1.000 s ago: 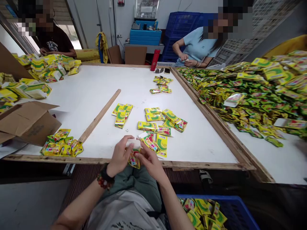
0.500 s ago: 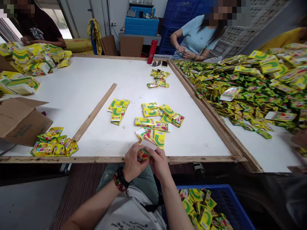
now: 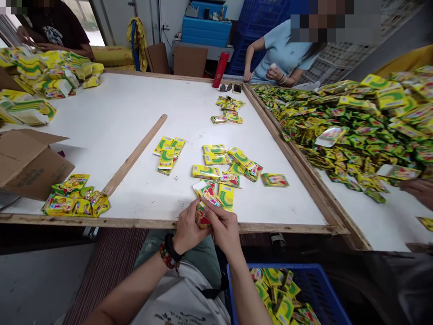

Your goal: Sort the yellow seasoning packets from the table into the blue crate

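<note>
My left hand (image 3: 186, 228) and my right hand (image 3: 221, 225) meet at the near wooden edge of the white table (image 3: 111, 135), both closed on one small yellow, green and red packet (image 3: 202, 218). Just beyond my fingers lies a loose cluster of the same packets (image 3: 221, 169). A single packet (image 3: 274, 180) lies apart to its right. A short stack of packets (image 3: 168, 154) rests a little further left. My left wrist wears a dark band and a beaded bracelet.
A wooden strip (image 3: 135, 154) lies slanted across the table. Near left are a packet pile (image 3: 75, 201) and an open cardboard box (image 3: 29, 163). A blue crate (image 3: 287, 293) of packets stands by my right leg. A huge packet heap (image 3: 358, 126) covers the right table. Two people work at the far side; another hand (image 3: 419, 189) reaches in at right.
The white card held above the packet half a second ago is gone from sight. My hands have closed lower round the packet. A single packet now lies right of the cluster.
</note>
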Demonstrator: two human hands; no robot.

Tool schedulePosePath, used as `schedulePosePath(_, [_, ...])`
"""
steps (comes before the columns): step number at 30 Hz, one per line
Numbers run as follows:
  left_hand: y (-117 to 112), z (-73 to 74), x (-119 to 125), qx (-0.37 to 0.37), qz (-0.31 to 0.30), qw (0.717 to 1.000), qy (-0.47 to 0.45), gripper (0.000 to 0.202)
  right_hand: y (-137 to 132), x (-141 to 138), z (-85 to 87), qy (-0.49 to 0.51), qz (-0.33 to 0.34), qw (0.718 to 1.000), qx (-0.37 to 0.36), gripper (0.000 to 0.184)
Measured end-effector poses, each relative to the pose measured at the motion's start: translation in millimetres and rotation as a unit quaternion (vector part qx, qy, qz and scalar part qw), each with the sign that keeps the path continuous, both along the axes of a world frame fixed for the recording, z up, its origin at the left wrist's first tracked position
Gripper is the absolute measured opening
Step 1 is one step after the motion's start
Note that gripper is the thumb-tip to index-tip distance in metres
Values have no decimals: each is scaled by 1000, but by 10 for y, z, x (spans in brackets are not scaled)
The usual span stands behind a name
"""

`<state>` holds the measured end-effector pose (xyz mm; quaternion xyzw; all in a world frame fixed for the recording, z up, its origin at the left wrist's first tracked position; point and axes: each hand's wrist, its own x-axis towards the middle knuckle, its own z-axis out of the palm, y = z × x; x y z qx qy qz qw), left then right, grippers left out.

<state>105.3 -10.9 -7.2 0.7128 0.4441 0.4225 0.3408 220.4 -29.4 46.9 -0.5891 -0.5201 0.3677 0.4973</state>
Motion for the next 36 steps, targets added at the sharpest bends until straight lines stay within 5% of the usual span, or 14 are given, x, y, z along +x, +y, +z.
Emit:
schedulePosePath(6, [-22,69,-30,-42,1,998,-39,49,-60,-109,29,-148,103,982,62,41])
schedulePosePath(9, [27,224,-141,-13,-125,992,5,60,-261,29,74,-198,90,975,55,41])
schedulePosePath(11, [167,342,-271,35,-193,978,68,69,-474,314,130,-273,69,959,-32,41])
schedulePosePath(13, [436,433,-439,87,-146,975,140,61,-690,677,186,-396,48,901,-172,37])
schedulePosePath(16, [1023,490,-697,101,37,953,282,55,-864,1068,219,-515,26,805,-294,34])
schedulePosePath(18, [1395,514,-822,60,80,931,351,47,-828,1095,188,-502,25,825,-256,36])
schedulePosePath(21, [1634,634,-887,38,70,926,370,28,-595,838,97,-384,37,917,-106,39])
schedulePosePath(25, [1215,889,-742,119,-8,955,273,28,-218,380,5,-219,27,974,50,56])
schedulePosePath(27, [869,939,-607,123,-111,971,171,26,-92,228,-27,-146,65,984,77,69])
schedulePosePath(29, [573,888,-467,88,-157,979,94,26,-29,135,-65,-71,120,988,64,60])
schedulePosePath(34, [165,497,-214,32,48,996,-71,19,-52,22,-177,133,97,986,-18,35])
schedulePosePath(36, [48,349,-152,-8,67,992,-105,38,-71,-22,-214,184,47,981,-34,33])
